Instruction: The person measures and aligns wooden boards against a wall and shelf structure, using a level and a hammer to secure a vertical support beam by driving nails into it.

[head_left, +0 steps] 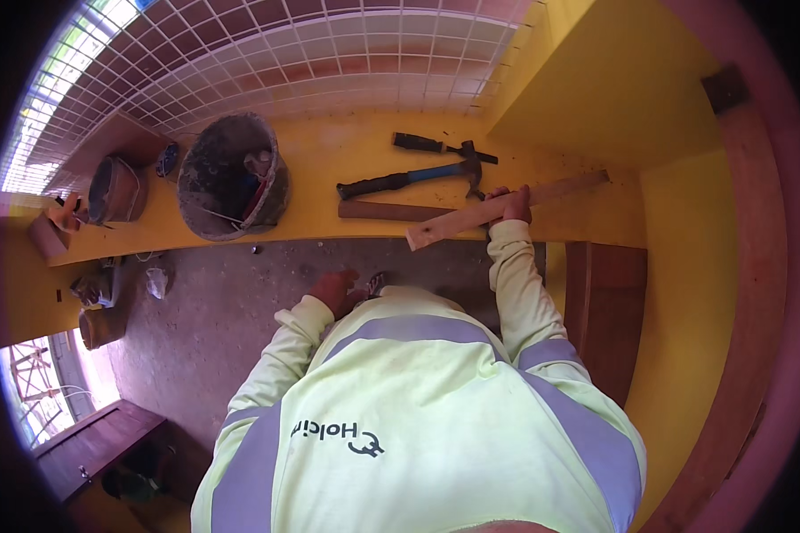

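Note:
My right hand (516, 206) is closed around a pale wooden strip (460, 223), which slants over the front part of a yellow counter. Partly under the strip's near-left end lies a darker wooden strip (378, 210). Behind both is a claw hammer (409, 179) with a blue and black handle, its head close to my right fingers. A chisel (424, 143) with a black handle lies just beyond, its blade end by the hammer head. My left hand (332, 291) hangs in front of my body, below the counter edge, fingers partly apart and nothing visible in it.
The yellow counter (329, 147) also carries a large dirty bucket (191, 191) with things inside and a smaller bucket (116, 191) at left. White wire mesh (356, 44) stands behind. A yellow wall (613, 80) and brown cabinet (604, 302) bound the right. A plastic bag (156, 282) lies on the floor.

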A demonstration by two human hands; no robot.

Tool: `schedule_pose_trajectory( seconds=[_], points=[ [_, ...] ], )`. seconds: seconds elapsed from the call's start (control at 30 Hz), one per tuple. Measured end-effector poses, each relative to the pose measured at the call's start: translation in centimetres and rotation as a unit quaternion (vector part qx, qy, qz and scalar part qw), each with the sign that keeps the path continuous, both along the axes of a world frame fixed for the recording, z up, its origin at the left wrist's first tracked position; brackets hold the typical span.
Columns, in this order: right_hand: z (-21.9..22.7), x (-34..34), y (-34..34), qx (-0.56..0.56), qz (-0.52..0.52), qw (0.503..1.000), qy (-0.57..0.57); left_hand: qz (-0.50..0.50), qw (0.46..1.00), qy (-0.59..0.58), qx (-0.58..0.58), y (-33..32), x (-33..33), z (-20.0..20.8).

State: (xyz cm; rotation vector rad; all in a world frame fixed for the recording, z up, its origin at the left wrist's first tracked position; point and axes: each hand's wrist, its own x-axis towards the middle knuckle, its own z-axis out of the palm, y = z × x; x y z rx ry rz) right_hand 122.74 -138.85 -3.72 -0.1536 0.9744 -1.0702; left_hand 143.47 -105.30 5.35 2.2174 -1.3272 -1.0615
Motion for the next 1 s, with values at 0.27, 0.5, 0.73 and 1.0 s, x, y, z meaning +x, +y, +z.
schedule_pose_trajectory(
  seconds=[0.27, 0.5, 0.73, 1.0],
  points=[
    [6.2, 6.3, 8.8, -0.108, -0.001, 0.973, 0.203, -0.018, 0.996, 0.001, -0.090, 1.7, 3.0, -3.1],
    [8.4, 2.9, 8.2, -0.280, -0.011, 0.919, 0.277, -0.115, 0.993, 0.016, -0.013, -0.6, 4.0, -3.6],
    [10.6, -5.6, 12.7, -0.338, 0.019, 0.812, 0.475, -0.132, 0.989, 0.070, -0.024, -3.6, 2.7, -3.7],
    [5.3, -16.0, 18.5, -0.150, 0.247, 0.700, 0.653, -0.185, 0.979, 0.082, -0.038, -4.9, 0.2, -5.3]
  ],
)
